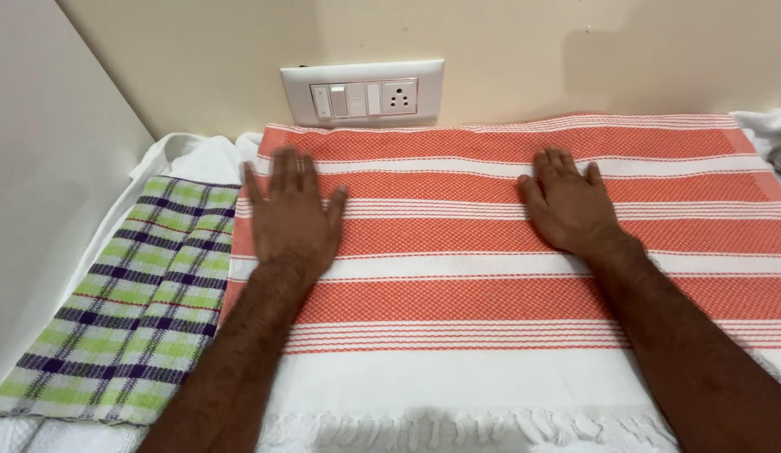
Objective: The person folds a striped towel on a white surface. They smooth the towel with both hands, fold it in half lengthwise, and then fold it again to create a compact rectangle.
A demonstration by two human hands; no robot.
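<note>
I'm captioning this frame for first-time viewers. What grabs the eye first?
A broad orange and white striped towel fills the middle and right, with the left hand and right hand pressed flat on it. A green and purple checked cloth lies at its left; a white switch plate sits on the wall above.

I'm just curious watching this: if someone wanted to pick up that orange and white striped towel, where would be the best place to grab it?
Probably the fringed near edge of the striped towel, pinched from the person's side. It lies flat, and both the left hand and right hand press its middle, so only edges offer a hold.

Wall (508, 42) with switch plate (362, 92) blocks far edge; checked cloth (130, 327) occupies left side.
</note>
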